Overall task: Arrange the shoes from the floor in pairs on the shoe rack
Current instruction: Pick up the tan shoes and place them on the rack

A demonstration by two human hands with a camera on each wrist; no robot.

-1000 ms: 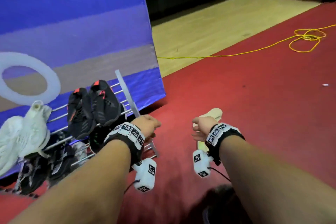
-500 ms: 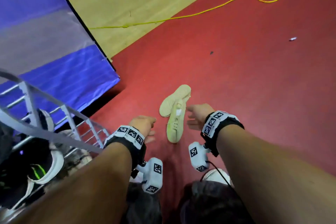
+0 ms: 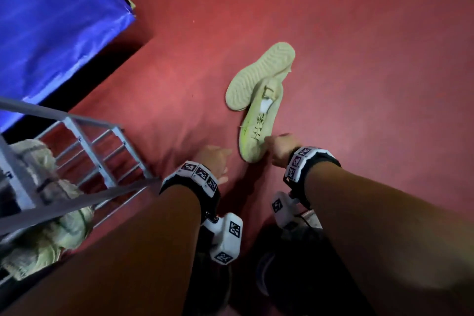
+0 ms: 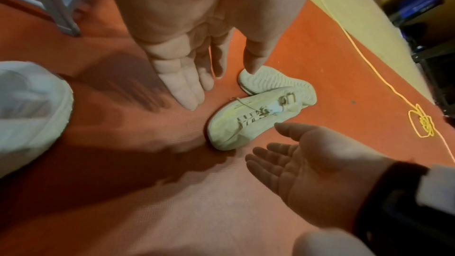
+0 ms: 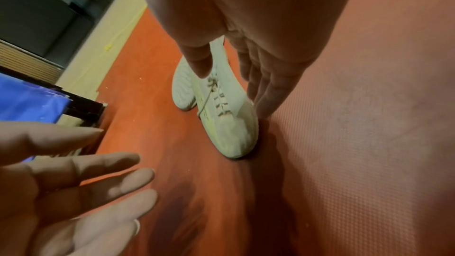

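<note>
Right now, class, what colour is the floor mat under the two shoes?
Red; the floor mat shows best in the head view, around the two shoes.

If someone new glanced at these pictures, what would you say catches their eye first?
The pale yellow-green shoes on the red floor: one upright with laces showing, its mate tipped sole-up against its heel end. Next, the open left hand and right hand flanking the upright shoe's toe, neither gripping it. At left stands the grey shoe rack.
</note>
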